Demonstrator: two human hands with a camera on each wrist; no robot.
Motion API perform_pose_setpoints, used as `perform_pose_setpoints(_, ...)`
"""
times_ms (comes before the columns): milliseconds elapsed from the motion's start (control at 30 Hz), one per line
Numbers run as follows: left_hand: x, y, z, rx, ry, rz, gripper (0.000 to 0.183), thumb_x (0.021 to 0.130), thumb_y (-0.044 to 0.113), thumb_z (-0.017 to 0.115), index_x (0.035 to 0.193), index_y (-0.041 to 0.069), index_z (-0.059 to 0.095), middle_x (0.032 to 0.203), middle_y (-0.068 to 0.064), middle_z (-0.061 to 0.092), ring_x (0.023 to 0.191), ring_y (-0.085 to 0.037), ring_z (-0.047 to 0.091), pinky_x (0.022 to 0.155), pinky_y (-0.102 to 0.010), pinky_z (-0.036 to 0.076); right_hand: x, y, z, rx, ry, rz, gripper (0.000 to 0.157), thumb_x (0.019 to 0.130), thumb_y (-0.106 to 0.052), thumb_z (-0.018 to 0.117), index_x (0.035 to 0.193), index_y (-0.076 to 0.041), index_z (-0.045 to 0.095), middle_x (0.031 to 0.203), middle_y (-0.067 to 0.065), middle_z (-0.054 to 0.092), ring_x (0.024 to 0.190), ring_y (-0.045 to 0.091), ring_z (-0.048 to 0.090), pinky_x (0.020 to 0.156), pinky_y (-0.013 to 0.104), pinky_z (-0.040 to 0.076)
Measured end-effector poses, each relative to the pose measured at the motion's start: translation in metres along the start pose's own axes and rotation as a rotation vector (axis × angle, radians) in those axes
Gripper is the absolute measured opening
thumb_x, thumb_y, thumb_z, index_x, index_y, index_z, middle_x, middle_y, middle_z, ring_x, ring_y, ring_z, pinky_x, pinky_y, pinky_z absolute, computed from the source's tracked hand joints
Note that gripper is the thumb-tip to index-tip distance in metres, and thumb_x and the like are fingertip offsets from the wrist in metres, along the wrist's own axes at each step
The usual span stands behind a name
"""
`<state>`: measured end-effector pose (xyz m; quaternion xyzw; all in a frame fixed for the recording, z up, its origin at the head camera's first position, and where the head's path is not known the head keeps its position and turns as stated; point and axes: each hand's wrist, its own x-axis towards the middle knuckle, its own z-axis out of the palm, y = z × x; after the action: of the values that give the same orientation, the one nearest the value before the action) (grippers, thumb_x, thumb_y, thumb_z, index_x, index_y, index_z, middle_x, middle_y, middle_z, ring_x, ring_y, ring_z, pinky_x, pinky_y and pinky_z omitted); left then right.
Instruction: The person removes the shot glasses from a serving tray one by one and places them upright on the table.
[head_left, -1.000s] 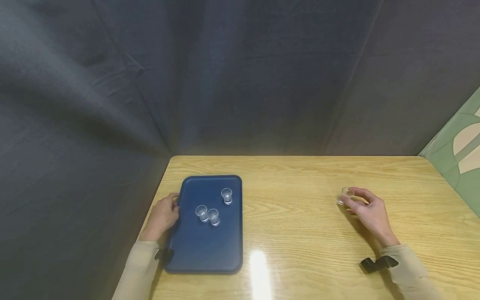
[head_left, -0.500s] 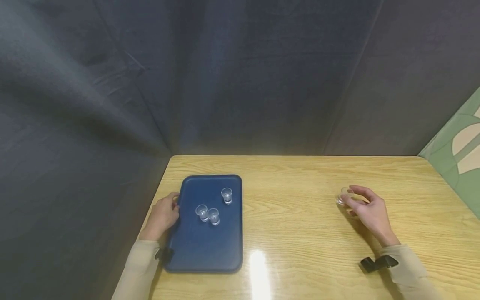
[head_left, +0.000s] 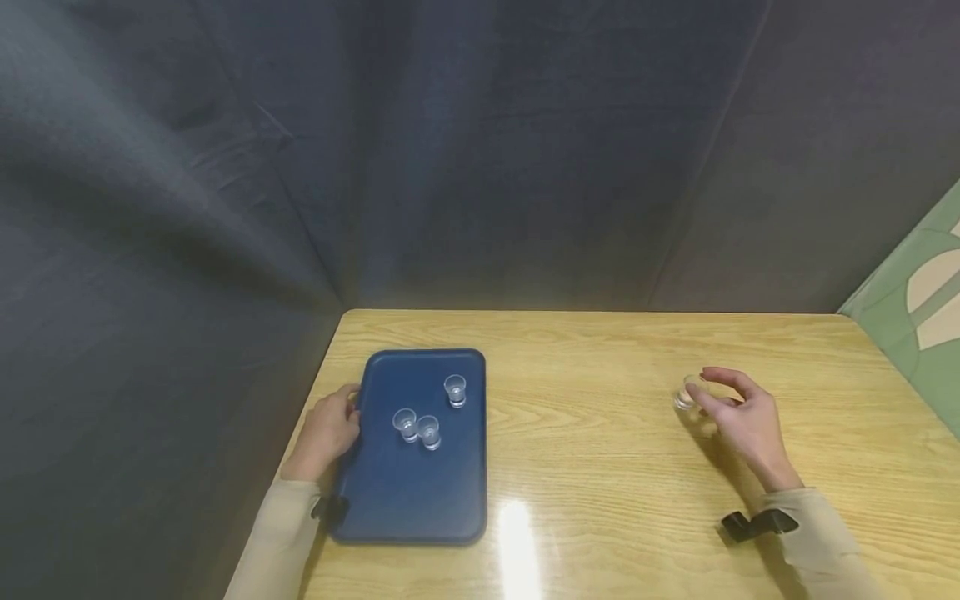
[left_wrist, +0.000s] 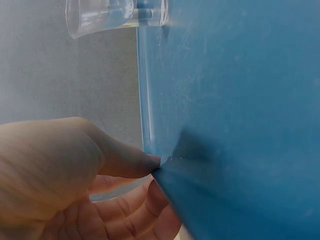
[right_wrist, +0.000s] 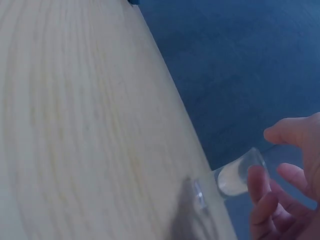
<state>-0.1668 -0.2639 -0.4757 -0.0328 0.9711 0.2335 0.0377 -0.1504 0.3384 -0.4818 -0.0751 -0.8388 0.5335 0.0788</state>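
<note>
My left hand (head_left: 326, 433) pinches the left rim of a dark blue tray (head_left: 405, 508), thumb on top and fingers beneath, as the left wrist view shows. Three small clear shot glasses stand on the tray: one (head_left: 455, 391) near its far right corner, and two, a left one (head_left: 406, 425) and a right one (head_left: 429, 432), side by side near the middle. Another shot glass (right_wrist: 235, 179) stands upright on the table at the right. Around it, my right hand (head_left: 746, 421) has its thumb and fingers spread; in the right wrist view the thumb is clear of the glass.
The wooden table (head_left: 585, 433) runs between the tray and the right-hand glass. Dark grey cloth (head_left: 525, 167) hangs behind the table and along its left side. Green patterned fabric (head_left: 930, 317) lies beyond the right edge.
My right hand has loosened from the shot glass, its index finger lifting slightly away from the rim. The glass, the tray and my left hand look unmoved.
</note>
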Motion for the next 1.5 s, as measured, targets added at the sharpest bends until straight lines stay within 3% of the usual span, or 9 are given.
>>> perform_pose_setpoints(133,-0.001,0.000,0.000,-0.007,0.001,-0.003,0.049,0.102,0.006,0.060,0.150,-0.002,0.054,0.110,-0.020,0.072,0.094,-0.034,0.071,0.079,-0.054,0.060,-0.001,-0.008,0.002,-0.013,-0.007,-0.027,0.029,0.099,-0.032,0.078,0.126,-0.030,0.067,0.094,-0.022,0.074,0.065,0.003,0.069,0.051,0.024,0.046)
perform_pose_setpoints(233,0.000,0.000,0.000,-0.007,0.005,-0.003,0.049,0.102,0.006,0.060,0.149,-0.002,0.054,0.109,-0.020,0.072,0.092,-0.033,0.070,0.078,-0.054,0.060,0.000,-0.015,0.008,-0.029,-0.005,-0.060,0.028,0.098,-0.031,0.079,0.123,-0.033,0.067,0.070,-0.009,0.074,0.052,0.003,0.058,0.043,0.029,0.038)
perform_pose_setpoints(333,0.000,0.000,-0.001,-0.006,0.006,-0.004,0.048,0.102,0.007,0.060,0.149,-0.002,0.055,0.107,-0.019,0.072,0.091,-0.032,0.070,0.077,-0.053,0.059,-0.001,-0.024,0.016,-0.032,-0.014,-0.094,0.030,0.097,-0.029,0.080,0.125,-0.031,0.068,0.065,-0.007,0.073,0.051,0.005,0.060,0.042,0.032,0.034)
perform_pose_setpoints(467,0.000,0.000,-0.002,-0.008,0.008,-0.002,0.048,0.102,0.007,0.060,0.149,-0.001,0.055,0.105,-0.018,0.071,0.090,-0.032,0.069,0.077,-0.052,0.059,-0.002,-0.038,0.026,-0.034,-0.039,-0.129,0.034,0.098,-0.029,0.079,0.130,-0.024,0.068,0.068,-0.009,0.074,0.061,0.011,0.070,0.045,0.033,0.035)
perform_pose_setpoints(700,0.001,0.001,-0.004,-0.006,0.005,0.000,0.049,0.102,0.007,0.060,0.150,-0.001,0.054,0.110,-0.021,0.071,0.097,-0.036,0.069,0.082,-0.057,0.059,-0.001,-0.062,0.046,-0.038,-0.120,-0.197,0.039,0.100,-0.027,0.076,0.135,-0.013,0.067,0.084,-0.016,0.076,0.071,0.012,0.074,0.056,0.026,0.053)
perform_pose_setpoints(1000,0.000,0.002,-0.003,0.004,0.000,-0.004,0.049,0.103,0.006,0.059,0.150,-0.002,0.054,0.112,-0.022,0.071,0.099,-0.038,0.070,0.084,-0.058,0.058,-0.001,-0.074,0.085,0.000,-0.238,-0.235,0.036,0.100,-0.026,0.077,0.132,-0.013,0.069,0.106,-0.019,0.072,0.068,0.016,0.069,0.057,0.027,0.052)
perform_pose_setpoints(1100,0.001,0.002,-0.003,0.003,-0.003,-0.006,0.048,0.103,0.006,0.059,0.150,-0.002,0.054,0.110,-0.022,0.070,0.097,-0.037,0.069,0.082,-0.057,0.058,-0.002,-0.077,0.097,0.019,-0.269,-0.256,0.034,0.099,-0.023,0.078,0.131,-0.013,0.070,0.114,-0.012,0.072,0.068,0.017,0.068,0.058,0.026,0.052)
perform_pose_setpoints(1300,0.000,0.002,-0.002,-0.004,-0.010,-0.010,0.049,0.103,0.006,0.059,0.150,-0.001,0.054,0.111,-0.022,0.071,0.098,-0.037,0.070,0.083,-0.057,0.059,-0.006,-0.081,0.119,0.038,-0.320,-0.255,0.035,0.097,-0.023,0.080,0.130,-0.014,0.071,0.128,0.018,0.071,0.074,0.025,0.072,0.056,0.026,0.051)
perform_pose_setpoints(1500,-0.001,0.002,-0.004,-0.003,-0.012,-0.006,0.049,0.103,0.007,0.058,0.151,-0.002,0.053,0.114,-0.023,0.072,0.100,-0.039,0.071,0.085,-0.058,0.059,-0.012,-0.087,0.140,0.057,-0.370,-0.262,0.036,0.095,-0.020,0.081,0.129,-0.012,0.071,0.132,0.020,0.070,0.077,0.017,0.072,0.057,0.026,0.052)
